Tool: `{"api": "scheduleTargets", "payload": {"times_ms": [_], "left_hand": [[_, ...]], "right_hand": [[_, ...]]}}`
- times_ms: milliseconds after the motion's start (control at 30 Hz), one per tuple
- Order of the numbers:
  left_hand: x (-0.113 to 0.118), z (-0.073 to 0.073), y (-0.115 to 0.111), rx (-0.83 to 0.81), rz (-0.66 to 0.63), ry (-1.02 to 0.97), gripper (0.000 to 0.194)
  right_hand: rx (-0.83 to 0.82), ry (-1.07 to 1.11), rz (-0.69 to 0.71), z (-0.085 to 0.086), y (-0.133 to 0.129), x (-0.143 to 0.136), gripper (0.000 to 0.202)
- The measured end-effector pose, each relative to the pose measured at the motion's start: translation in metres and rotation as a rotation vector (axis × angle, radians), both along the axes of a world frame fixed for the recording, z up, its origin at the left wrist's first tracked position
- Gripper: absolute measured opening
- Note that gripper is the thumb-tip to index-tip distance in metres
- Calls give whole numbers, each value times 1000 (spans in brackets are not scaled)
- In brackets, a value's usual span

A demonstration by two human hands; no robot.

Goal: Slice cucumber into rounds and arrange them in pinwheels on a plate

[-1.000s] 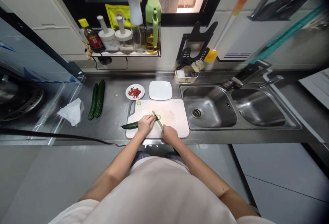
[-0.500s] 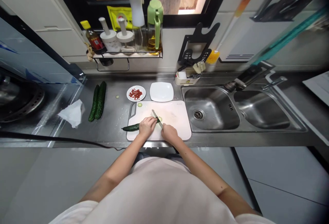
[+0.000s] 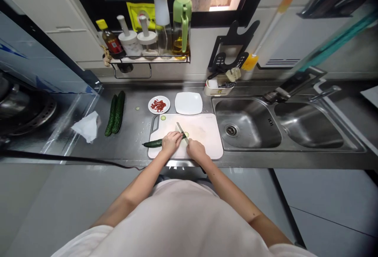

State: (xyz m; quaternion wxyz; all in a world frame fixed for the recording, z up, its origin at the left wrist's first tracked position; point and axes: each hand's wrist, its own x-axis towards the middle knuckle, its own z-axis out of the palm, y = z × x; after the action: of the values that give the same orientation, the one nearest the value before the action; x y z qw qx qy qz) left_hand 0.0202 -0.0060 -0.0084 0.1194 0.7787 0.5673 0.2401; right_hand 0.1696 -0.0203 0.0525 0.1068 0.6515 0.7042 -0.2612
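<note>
The left hand (image 3: 170,143) is curled over the cucumber (image 3: 153,143) on the board (image 3: 208,143); the right hand (image 3: 195,149) is closed around the knife (image 3: 182,131), blade toward eleven o'clock (a slice (image 3: 163,118) lies at the board's ten).

No legible text: print on red bottle label (image 3: 116,46), yellow packet (image 3: 133,13) and cutting board (image 3: 208,139) too small.

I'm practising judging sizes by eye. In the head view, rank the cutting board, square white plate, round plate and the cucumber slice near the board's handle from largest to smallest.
1. Cutting board
2. Square white plate
3. Round plate
4. Cucumber slice, clearly the smallest
</note>
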Motion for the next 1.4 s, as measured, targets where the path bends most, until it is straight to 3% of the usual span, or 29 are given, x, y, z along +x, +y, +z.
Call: {"api": "scheduleTargets", "payload": {"times_ms": [233, 400, 533, 667, 833, 1000, 1200, 1300, 1400], "left_hand": [[2, 12, 1, -128, 63, -18, 24], [6, 25, 5, -257, 108, 0, 33], [20, 33, 13, -290, 64, 160, 42], [36, 35, 21, -323, 72, 315, 35], [45, 31, 30, -334, 104, 350, 28], [49, 31, 36, -366, 168, 288, 21], [51, 37, 37, -363, 129, 120, 10], [37, 37, 46, -405, 191, -41, 5], [7, 33, 63, -443, 359, -200, 10]], "right_hand": [[-7, 1, 3, 6, -16, 18, 28], [58, 18, -143, 11, -20, 44, 29], [70, 12, -236, 6, -21, 59, 31], [55, 14, -266, -1, -26, 65, 31], [40, 13, -283, -6, -28, 67, 33], [65, 11, -277, -10, -25, 69, 32], [53, 16, -271, -14, -23, 70, 31], [54, 23, -266, -15, -22, 71, 30], [49, 26, -261, -14, -21, 71, 29]]}}
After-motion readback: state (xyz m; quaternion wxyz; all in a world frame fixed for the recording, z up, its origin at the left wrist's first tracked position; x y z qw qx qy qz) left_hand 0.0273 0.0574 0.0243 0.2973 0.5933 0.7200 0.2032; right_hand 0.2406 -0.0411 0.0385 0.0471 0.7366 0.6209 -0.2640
